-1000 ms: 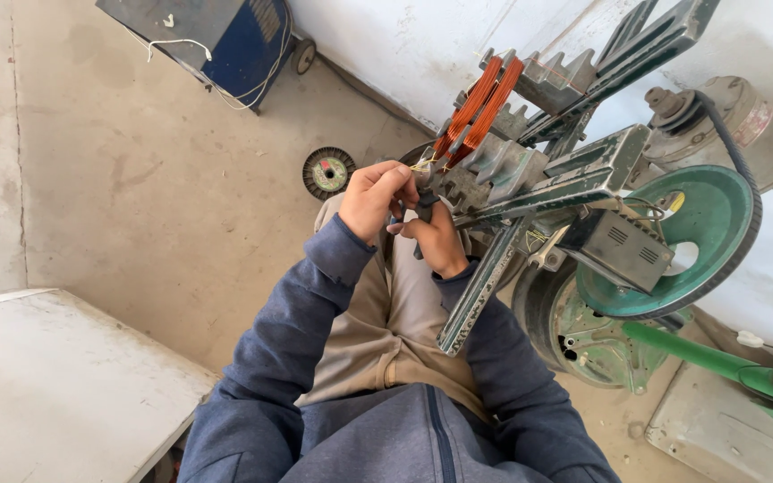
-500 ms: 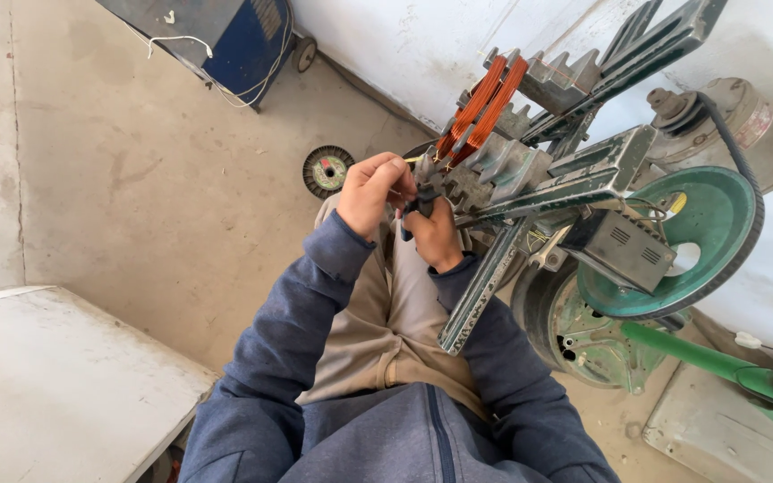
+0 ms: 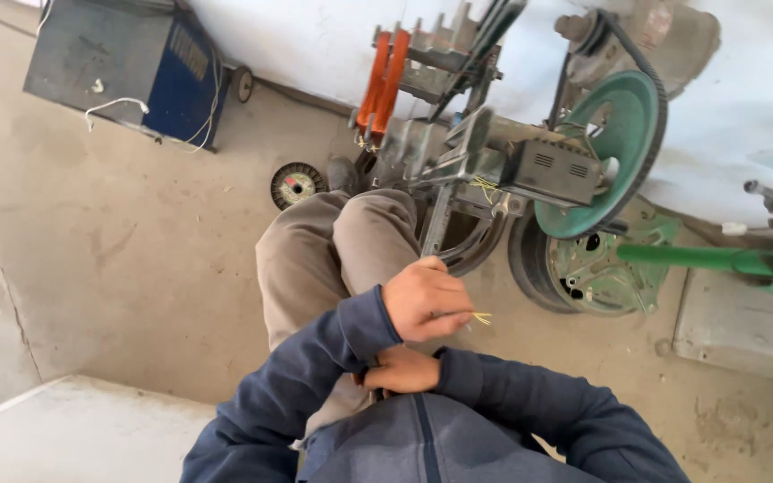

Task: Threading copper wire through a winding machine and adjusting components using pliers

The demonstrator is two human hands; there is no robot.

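Over the lap, head view: left hand is curled into a loose fist above the tan-trousered knees, thumb and fingers pinched on thin yellowish wire strands that poke out to the right of the knuckles. Right hand sits lower, tucked against the body just under the left wrist, between the two dark blue sleeves; fingers look bent, but whether it has hold of anything I can't tell, most of it is hidden. The two hands are close, nearly touching. Ahead of the knees stands the grey metal machine frame, apart from both hands, with orange handles upright at its upper left and more yellowish strands hanging off its middle. Green belt wheel with a black belt sits to the frame's right, a green flat disc part leaning below it, a green bar running off right. Small wire spool lies on the concrete floor left of the frame. Blue and grey box unit with white cable at upper left, near the white wall. Pale slab at bottom left.
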